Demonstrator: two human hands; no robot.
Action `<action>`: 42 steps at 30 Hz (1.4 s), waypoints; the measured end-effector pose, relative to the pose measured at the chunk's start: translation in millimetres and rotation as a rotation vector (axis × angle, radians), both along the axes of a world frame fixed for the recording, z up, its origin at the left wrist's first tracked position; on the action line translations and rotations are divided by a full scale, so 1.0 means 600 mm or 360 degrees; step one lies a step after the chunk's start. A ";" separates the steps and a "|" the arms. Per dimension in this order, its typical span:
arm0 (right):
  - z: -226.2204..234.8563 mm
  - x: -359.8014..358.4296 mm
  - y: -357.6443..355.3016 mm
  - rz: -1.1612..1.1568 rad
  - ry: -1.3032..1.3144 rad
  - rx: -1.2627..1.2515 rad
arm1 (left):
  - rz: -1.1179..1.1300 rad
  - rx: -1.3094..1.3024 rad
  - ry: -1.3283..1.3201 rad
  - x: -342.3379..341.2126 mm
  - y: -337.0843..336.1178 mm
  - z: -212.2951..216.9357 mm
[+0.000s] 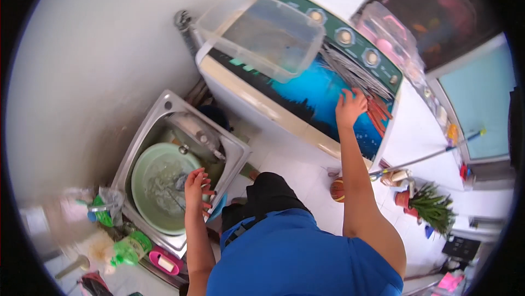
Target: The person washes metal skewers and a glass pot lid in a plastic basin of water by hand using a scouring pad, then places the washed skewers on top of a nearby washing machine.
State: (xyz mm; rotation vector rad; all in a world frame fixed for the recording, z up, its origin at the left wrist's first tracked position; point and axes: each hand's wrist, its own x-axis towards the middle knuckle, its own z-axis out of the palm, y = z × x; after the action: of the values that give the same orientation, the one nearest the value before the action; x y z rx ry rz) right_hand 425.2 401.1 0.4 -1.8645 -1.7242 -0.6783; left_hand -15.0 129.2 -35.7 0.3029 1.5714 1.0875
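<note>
Thin, slim grey hangers (356, 70) and reddish-brown ones (378, 114), likely wire, are bunched along the control-panel edge and right edge of the washing machine (268, 111). The right hand (351, 109) is placed beside the reddish ones, fingers curled; grip cannot be told. The left hand's (196, 189) fingers are loosely spread by the pale green basin (141, 186), at the sink's (238, 151) right edge.

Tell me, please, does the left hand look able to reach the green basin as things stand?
Likely yes: the left hand appears close beside the green basin, fingers spread, and nothing visible blocks its open top. Whether they touch, I cannot tell.
</note>
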 end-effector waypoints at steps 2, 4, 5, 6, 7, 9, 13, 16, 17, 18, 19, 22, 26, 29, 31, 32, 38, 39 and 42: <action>-0.006 -0.046 -0.032 0.0167 0.0065 0.0064 | 0.0154 -0.0061 -0.0023 -0.013 -0.011 0.019; -0.002 -0.095 -0.071 0.0398 0.0137 0.0126 | 0.0242 0.0004 -0.0031 -0.029 -0.028 0.012; 0.001 -0.127 -0.088 0.0560 0.0237 0.0123 | 0.0255 0.0046 0.0086 -0.051 -0.048 -0.023; 0.003 -0.162 -0.107 0.0705 0.0300 0.0079 | 0.0264 0.0082 0.0203 -0.074 -0.071 -0.062; 0.001 -0.194 -0.123 0.0891 0.0359 0.0006 | 0.0343 0.0048 0.0229 -0.095 -0.098 -0.100; -0.008 -0.263 -0.154 0.1209 0.0470 -0.0137 | 0.0325 -0.0021 0.1033 -0.126 -0.153 -0.154; -0.016 -0.410 -0.203 0.1853 0.0752 -0.0429 | 0.0433 -0.0704 0.1779 -0.123 -0.228 -0.156; -0.022 -0.532 -0.241 0.2301 0.0961 -0.0731 | 0.0460 -0.0926 0.1275 -0.118 -0.263 -0.173; -0.032 -0.562 -0.249 0.2404 0.0888 -0.0860 | 0.0388 -0.0946 0.1083 -0.110 -0.250 -0.166; -0.047 -0.591 -0.256 0.2504 0.0812 -0.0990 | 0.0335 -0.0919 0.0849 -0.101 -0.238 -0.158; -0.058 -0.627 -0.273 0.2601 0.0712 -0.1150 | 0.0322 -0.0935 0.0825 -0.098 -0.243 -0.157; -0.147 -0.703 -0.289 0.2714 0.0393 -0.1425 | 0.0326 -0.0964 0.0772 -0.083 -0.207 -0.158; -0.244 -0.789 -0.332 0.2340 -0.0344 -0.1917 | 0.0540 -0.0949 0.0557 -0.061 -0.185 -0.171; -0.306 -0.813 -0.338 0.2081 -0.0571 -0.1914 | 0.0371 -0.0892 0.0682 -0.051 -0.152 -0.159; -0.326 -0.812 -0.350 0.2276 -0.0616 -0.1798 | 0.0374 -0.0843 0.0399 -0.065 -0.167 -0.175; -0.328 -0.815 -0.365 0.2456 -0.0623 -0.1659 | 0.0363 -0.0772 0.0145 -0.068 -0.183 -0.183; -0.357 -0.831 -0.341 0.2472 -0.1043 -0.2011 | 0.0964 -0.0497 -0.0006 -0.054 -0.208 -0.128; -0.355 -0.835 -0.331 0.2245 -0.0955 -0.2049 | 0.1131 -0.0382 -0.0305 -0.057 -0.198 -0.069; -0.328 -0.851 -0.316 0.1916 -0.0678 -0.2159 | 0.1240 -0.0267 -0.0582 -0.049 -0.223 -0.020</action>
State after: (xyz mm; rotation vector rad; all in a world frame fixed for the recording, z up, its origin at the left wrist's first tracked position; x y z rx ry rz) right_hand -85.5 211.7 -196.1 -0.6810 -3.4520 0.8471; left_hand -44.5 -4.6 -47.6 -0.6463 1.4505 1.4754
